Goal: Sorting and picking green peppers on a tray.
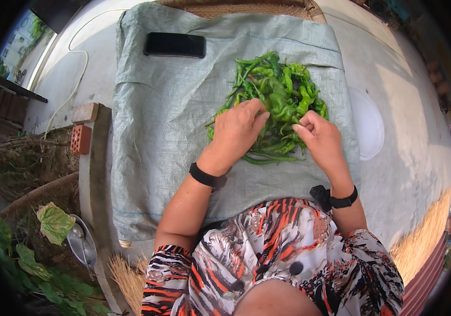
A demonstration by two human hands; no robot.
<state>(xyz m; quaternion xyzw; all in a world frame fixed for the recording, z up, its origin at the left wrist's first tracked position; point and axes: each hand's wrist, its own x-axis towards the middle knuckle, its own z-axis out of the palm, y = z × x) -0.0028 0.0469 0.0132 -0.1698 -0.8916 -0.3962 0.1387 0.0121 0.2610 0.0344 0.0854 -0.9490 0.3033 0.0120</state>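
A heap of green peppers (278, 97), long and wrinkled, lies on a pale grey-green woven sack (167, 131). My left hand (237, 125) is over the heap's left side with its fingers curled in and thumb pressed to them; whatever is between them is hidden. At the heap's right edge, my right hand (321, 138) has thumb and forefinger pinched on the end of a green pepper. Several thinner peppers lie at the near edge of the heap, between my wrists. Both wrists wear black bands.
A black phone (175, 45) lies at the sack's far left. Under the sack's far end shows a woven wicker edge (246, 7). A white round lid or basin (366, 124) sits to the right on concrete. To the left are a red brick (80, 139), a low kerb and leafy plants.
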